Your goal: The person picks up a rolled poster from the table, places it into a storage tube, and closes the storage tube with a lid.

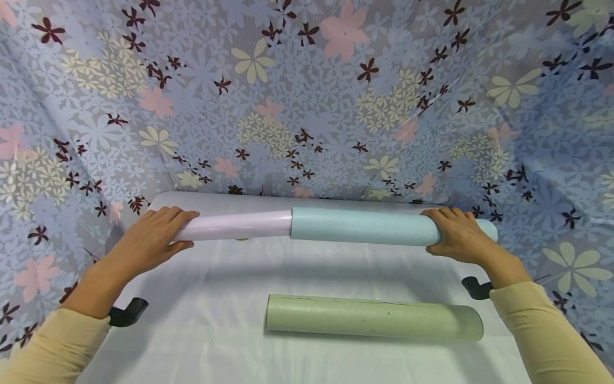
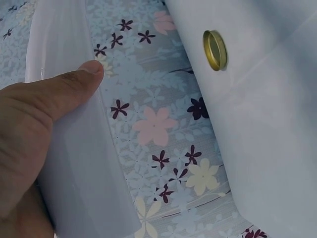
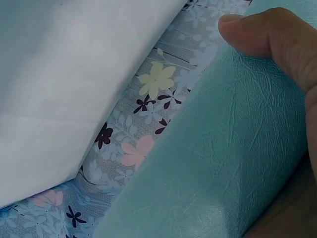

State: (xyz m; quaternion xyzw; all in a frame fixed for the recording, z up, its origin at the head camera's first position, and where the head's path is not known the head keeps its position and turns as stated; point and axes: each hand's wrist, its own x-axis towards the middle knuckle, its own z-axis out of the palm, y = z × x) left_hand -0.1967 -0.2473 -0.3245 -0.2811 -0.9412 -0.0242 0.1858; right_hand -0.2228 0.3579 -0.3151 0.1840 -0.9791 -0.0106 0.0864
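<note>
My left hand (image 1: 153,234) grips the outer end of a glossy lilac rolled sheet (image 1: 240,225), thumb on the near side. My right hand (image 1: 458,234) grips a thicker teal rolled sheet (image 1: 364,226) near its right end, and its wrinkled, leather-like surface shows in the right wrist view. The lilac roll's inner end disappears at the teal roll's left rim, so the two form one long horizontal tube. This tube is held up over the far part of the white-covered table (image 1: 230,314), its shadow falling below it. Nearer lies a pale green rolled sheet (image 1: 374,319).
A small gold ring (image 2: 215,50) sits near the table's far edge, mostly hidden behind the lilac roll in the head view. Floral cloth (image 1: 297,106) hangs behind the table and along both sides. Black camera mounts (image 1: 128,312) show at both wrists.
</note>
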